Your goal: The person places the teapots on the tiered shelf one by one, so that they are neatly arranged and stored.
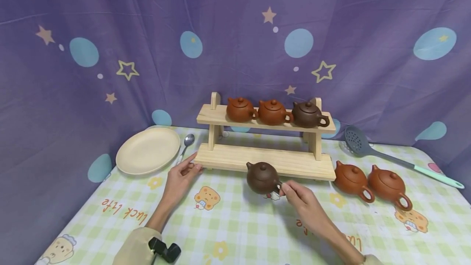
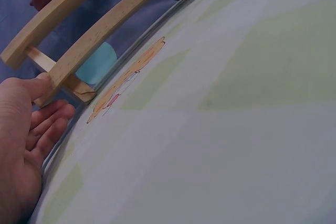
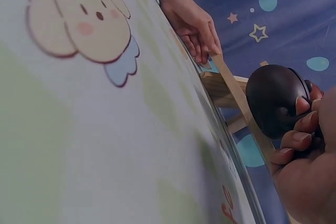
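Observation:
My right hand grips a dark brown teapot by its handle, its spout pointing left. In the head view that teapot overlaps the front edge of the lower board of a two-tier wooden rack. At the rack's left end, my left hand pinches the lower board, thumb at its end and fingers lower down, as the left wrist view shows. Two reddish-brown teapots, one at the left and one in the middle, stand on the upper board beside another dark teapot.
Right of the rack, two more reddish teapots, a nearer-in one and an outer one, sit on the checked tablecloth. Behind them lies a slotted skimmer. A cream plate and a spoon are at the left. A purple curtain hangs behind.

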Tool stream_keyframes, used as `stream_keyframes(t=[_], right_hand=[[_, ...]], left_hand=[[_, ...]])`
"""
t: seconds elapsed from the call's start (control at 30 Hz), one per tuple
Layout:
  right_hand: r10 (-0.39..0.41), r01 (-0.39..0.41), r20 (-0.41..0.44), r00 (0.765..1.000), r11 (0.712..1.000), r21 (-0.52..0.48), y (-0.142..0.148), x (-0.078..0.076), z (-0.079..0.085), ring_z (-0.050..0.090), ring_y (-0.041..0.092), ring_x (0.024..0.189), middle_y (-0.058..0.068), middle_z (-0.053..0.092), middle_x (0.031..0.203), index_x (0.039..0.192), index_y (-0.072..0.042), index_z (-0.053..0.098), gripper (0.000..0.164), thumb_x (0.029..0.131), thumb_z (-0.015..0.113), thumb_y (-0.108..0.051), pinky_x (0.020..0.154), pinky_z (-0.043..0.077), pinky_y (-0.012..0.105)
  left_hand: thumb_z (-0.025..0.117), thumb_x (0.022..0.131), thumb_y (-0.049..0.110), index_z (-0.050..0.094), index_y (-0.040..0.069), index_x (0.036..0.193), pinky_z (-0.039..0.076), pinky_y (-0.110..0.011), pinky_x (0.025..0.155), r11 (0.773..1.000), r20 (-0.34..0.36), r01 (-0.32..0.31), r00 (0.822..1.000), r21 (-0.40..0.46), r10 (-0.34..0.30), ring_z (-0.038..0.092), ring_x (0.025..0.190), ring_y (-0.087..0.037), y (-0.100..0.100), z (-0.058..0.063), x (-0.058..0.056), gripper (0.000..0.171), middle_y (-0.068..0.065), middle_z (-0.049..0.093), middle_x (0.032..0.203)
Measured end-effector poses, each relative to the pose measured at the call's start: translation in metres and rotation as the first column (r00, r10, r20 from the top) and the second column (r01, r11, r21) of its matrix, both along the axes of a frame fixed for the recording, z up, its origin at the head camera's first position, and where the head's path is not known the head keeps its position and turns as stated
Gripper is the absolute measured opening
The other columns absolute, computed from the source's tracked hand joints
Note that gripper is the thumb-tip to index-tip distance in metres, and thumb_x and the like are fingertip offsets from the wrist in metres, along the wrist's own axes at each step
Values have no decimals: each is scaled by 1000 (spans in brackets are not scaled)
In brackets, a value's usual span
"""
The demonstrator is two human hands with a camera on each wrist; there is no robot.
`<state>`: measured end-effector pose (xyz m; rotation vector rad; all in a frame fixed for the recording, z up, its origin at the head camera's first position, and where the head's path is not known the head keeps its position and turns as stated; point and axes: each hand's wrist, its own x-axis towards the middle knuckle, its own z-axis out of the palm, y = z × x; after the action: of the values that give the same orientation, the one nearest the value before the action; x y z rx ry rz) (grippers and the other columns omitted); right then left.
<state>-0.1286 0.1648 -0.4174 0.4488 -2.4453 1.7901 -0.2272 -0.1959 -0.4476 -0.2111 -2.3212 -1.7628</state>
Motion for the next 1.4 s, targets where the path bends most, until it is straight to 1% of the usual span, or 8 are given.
stream_keyframes(t=[0.2,0.4,0.67,0.87,1.03,1.2,1.27,1.4], right_hand=[[3,-3,22,1000,1000,-10,-6,-6,2,37,9,64,-2,38,71,98,-2,63,32,113,46,-23,57,33,28],[-6,7,52,999,1000,-17,-11,-10,4,35,9,60,1,40,70,99,-2,63,34,113,46,-27,55,32,26],[35,-35,18,999,999,-32,-17,-17,3,32,8,59,2,40,71,100,2,62,35,114,43,-24,52,31,25],[36,-36,6,999,998,-46,-24,-24,2,33,8,59,1,41,72,99,2,62,34,114,44,-23,51,29,24],[45,-46,-15,999,997,-61,-30,-29,1,34,8,60,0,41,71,99,2,62,33,114,45,-21,52,30,24],[41,-41,10,999,998,-49,-35,-32,3,35,10,62,3,42,72,101,3,62,34,114,45,-24,55,31,24],[30,-28,40,999,998,-50,-37,-34,4,36,11,62,3,43,73,103,2,63,34,114,45,-25,56,32,24],[23,-19,66,998,998,-62,-41,-37,5,35,12,61,3,42,72,104,2,63,36,114,44,-27,56,32,24]], left_hand=[[71,101,16,57,7,147,54,-17,86,1000,13,0,1000,-7,0,75,90,-20,0,0,0,49,-19,71,103],[71,101,19,58,7,147,53,-16,86,1000,12,5,1000,-9,-4,75,91,-21,1,0,0,50,-19,71,104],[71,101,18,57,7,148,53,-16,86,1000,10,1,1000,-16,-1,74,91,-21,-1,-1,0,50,-20,71,104],[71,101,18,57,7,147,53,-17,87,1000,2,12,1000,-3,-12,75,92,-23,-1,-1,0,50,-20,71,105],[71,101,19,58,7,147,54,-17,86,1000,-13,19,1000,-1,-19,75,92,-26,0,0,1,49,-20,71,104],[71,101,19,59,7,146,54,-17,86,1000,-17,18,1000,3,-18,75,91,-24,0,1,2,49,-20,71,104],[70,101,16,58,4,147,53,-16,85,1000,-7,20,1000,1,-20,75,93,-27,3,9,6,48,-21,70,104],[69,102,14,55,3,148,52,-14,85,1000,9,20,1000,-3,-20,74,95,-30,2,8,5,50,-22,71,106]])
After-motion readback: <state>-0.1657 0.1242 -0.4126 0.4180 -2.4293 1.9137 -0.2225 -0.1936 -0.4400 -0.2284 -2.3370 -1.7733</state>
